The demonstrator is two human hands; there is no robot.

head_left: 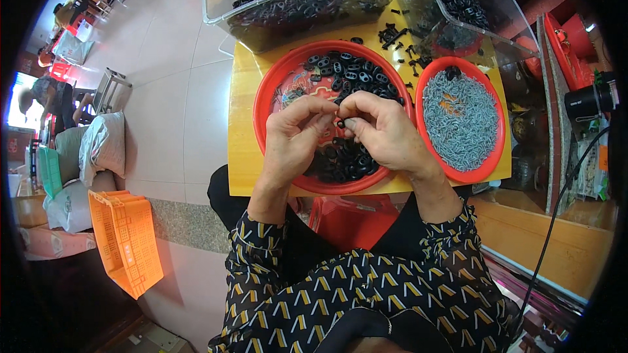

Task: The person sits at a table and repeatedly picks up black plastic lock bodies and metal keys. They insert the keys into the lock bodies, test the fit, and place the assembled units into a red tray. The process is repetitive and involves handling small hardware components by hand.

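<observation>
Above a round red tray (260, 108), both my hands meet with their fingertips almost touching. My right hand (389, 132) pinches a small black part (340, 123) between thumb and forefinger. My left hand (296, 136) is closed in a pinch beside it; whatever is in its fingertips is too small to make out. Black oval plastic pieces with two holes (356, 73) lie heaped in the tray, behind and below my hands. Right of it, an oval red tray (500, 117) holds many small silvery screws (458, 124), with a few black pieces at its far end.
Two clear plastic bins (307, 26) (484, 26) of black parts stand at the back of the yellow table (243, 157). Loose black pieces (390, 34) lie between them. An orange crate (127, 242) and white sacks (103, 147) are on the floor at left. A black cable (556, 202) hangs at right.
</observation>
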